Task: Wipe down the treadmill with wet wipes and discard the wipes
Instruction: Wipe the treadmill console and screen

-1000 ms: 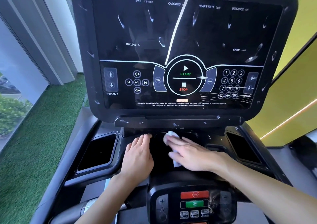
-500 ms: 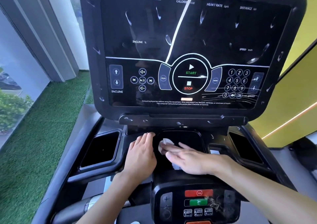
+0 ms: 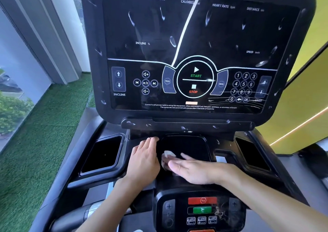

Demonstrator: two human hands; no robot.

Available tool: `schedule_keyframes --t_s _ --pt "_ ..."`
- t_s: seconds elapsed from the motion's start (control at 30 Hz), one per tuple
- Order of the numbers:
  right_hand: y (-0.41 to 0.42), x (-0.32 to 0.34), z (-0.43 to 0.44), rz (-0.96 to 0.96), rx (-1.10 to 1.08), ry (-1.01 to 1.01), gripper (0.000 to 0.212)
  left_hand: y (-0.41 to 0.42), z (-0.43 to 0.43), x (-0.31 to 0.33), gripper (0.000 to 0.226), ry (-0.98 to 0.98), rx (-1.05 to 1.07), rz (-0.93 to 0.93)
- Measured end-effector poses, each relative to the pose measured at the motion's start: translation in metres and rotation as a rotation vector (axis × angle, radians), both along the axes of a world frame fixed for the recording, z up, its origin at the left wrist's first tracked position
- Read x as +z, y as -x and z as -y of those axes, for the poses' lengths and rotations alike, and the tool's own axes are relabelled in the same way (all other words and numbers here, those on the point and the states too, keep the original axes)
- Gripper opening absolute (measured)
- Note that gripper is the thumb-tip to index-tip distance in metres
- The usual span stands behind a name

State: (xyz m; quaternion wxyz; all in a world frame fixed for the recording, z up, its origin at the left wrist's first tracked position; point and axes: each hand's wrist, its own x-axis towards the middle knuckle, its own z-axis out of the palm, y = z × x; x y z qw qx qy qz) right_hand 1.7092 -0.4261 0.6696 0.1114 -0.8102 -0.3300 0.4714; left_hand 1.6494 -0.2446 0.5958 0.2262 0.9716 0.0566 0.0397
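keypad nearest me, low on the treadmill: red button above green, smeary streaks on its right side.

above it, my right hand lies flat, fingers straight and pointing left. it presses the wet wipe onto the near-left part of the centre tray. a crumpled white corner of the wipe shows past my fingertips; the rest is hidden under the hand.

my left hand is just beside it, open too, palm down on the black deck along the tray's left edge. fingers are together, tips reaching the ledge above. can't tell whether the two hands touch.

left cup holder and right cup holder sit either side of the tray, both dark inside.

farther up is the console screen, black, spotted with droplets and short wet streaks. start/stop ring in the middle, incline arrows at left, number pad at right with thin smear lines across it.

beyond: green turf and window at left, yellow wall at right.
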Motion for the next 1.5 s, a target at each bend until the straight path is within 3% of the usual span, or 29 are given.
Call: schedule_keyframes --t_s 0.23,0.67,0.83,0.97,1.1,1.27,1.43,1.5 --pt "-0.013 0.017 0.060 -0.091 -0.102 0.168 0.065 0.000 0.000 0.000 0.062 -0.004 0.006 -0.014" --pt "-0.007 0.017 0.062 -0.210 -0.194 0.064 0.061 -0.001 0.001 0.008 0.056 -0.079 -0.051 -0.039" --pt "-0.014 0.011 0.088 -0.025 -0.140 0.119 0.065 -0.010 0.013 0.022 0.052 -0.036 -0.183 -0.026" --pt "-0.013 0.007 0.093 0.101 -0.197 0.041 0.047 -0.025 0.037 0.030 0.047 0.133 -0.406 -0.057" --pt "-0.012 -0.004 0.102 0.298 -0.241 -0.053 0.037 -0.040 0.058 0.036 0.048 0.276 -0.485 -0.148" --pt "-0.016 -0.035 0.143 0.352 -0.395 0.086 0.020 -0.049 0.079 0.044 0.044 0.324 -0.497 -0.215" --pt "-0.017 -0.011 0.140 0.499 -0.614 -0.261 0.026 -0.059 0.103 0.054 0.036 0.442 -0.476 -0.259" --pt "-0.016 -0.006 0.131 0.462 -0.708 -0.407 0.029 -0.062 0.116 0.060 0.034 0.488 -0.485 -0.288"
